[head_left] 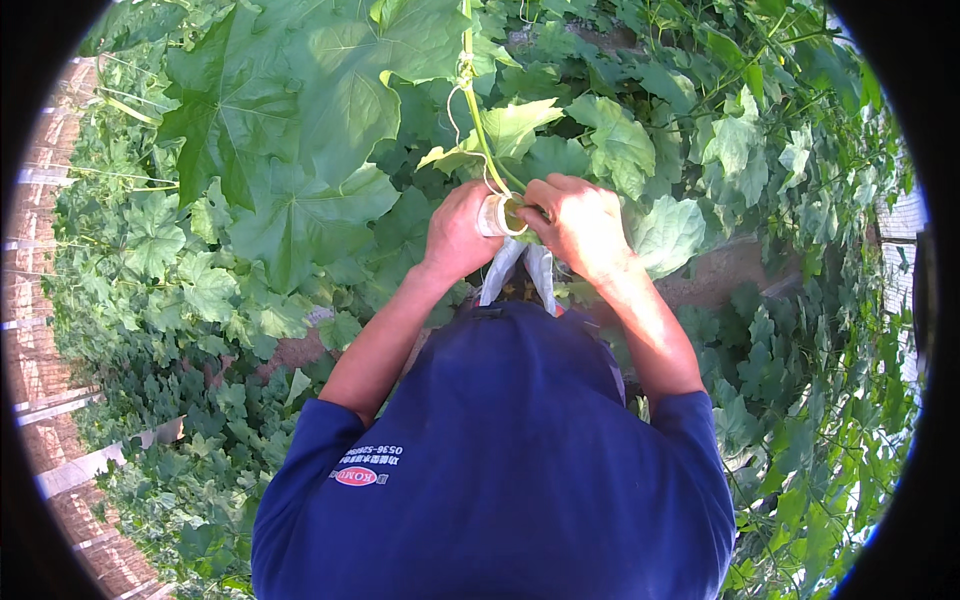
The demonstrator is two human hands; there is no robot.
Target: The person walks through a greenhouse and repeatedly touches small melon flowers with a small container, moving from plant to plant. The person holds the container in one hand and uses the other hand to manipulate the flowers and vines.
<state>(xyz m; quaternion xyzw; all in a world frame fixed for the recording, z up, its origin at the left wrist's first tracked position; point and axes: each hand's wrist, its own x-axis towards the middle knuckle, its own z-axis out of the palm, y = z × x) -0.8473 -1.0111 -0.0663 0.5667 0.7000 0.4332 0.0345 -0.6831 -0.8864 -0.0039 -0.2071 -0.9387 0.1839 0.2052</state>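
My left hand [459, 229] grips a small pale cup [493, 217], tilted so that its round mouth and yellowish inside show. Close beside the rim is my right hand [583, 225], thumb and fingers drawn together. Whether those fingertips pinch something is hidden. A green vine stem [477, 124] comes down from above to the cup and my right fingers, its lower end hidden there. Thin pale string [452, 112] is tied around this stem and hangs loosely along it. A sunlit lobed leaf [519, 126] grows by the stem, just above my hands.
Large lobed leaves [300, 112] hang at the upper left, near my left hand. Dense vine foliage [757, 360] surrounds me on both sides. White strips [501, 274] dangle just under the cup. A brown slatted surface [64, 300] curves along the left rim.
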